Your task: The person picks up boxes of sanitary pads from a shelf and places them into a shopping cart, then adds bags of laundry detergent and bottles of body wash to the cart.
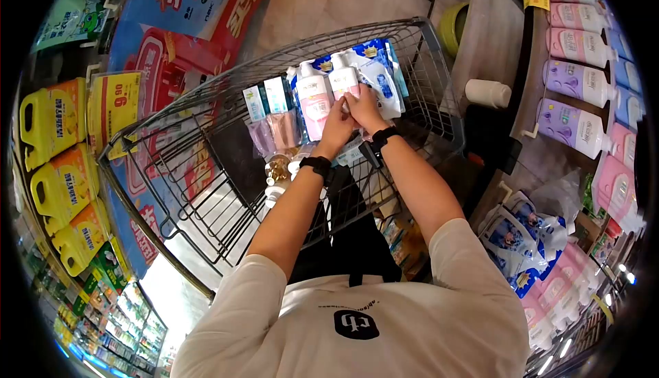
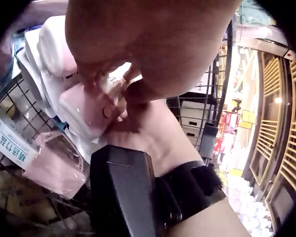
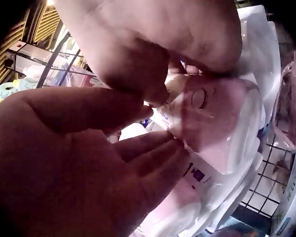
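In the head view, two pink-and-white pump-less bottles lie side by side in a shopping cart (image 1: 152, 111), among them the right bottle (image 1: 344, 76) and the left bottle (image 1: 315, 107). My left hand (image 1: 338, 129) and right hand (image 1: 366, 111) meet at the lower end of the right bottle, fingers bent and fingertips close together. The right wrist view has the bottle's pink side (image 3: 214, 111) pinched between the fingertips of both hands. Part of the grip is hidden behind the fingers. Blue-and-white pouches (image 1: 379, 83) lie beneath and beside the bottles.
Slim boxes with pink packs (image 1: 283, 131) lie left of the bottles. Bottles with gold contents (image 1: 277, 168) sit nearer me. Yellow jugs (image 1: 56, 120) line the left shelf. Pink and purple bottles (image 1: 572, 125) fill the right shelf, above bagged pouches (image 1: 516, 237).
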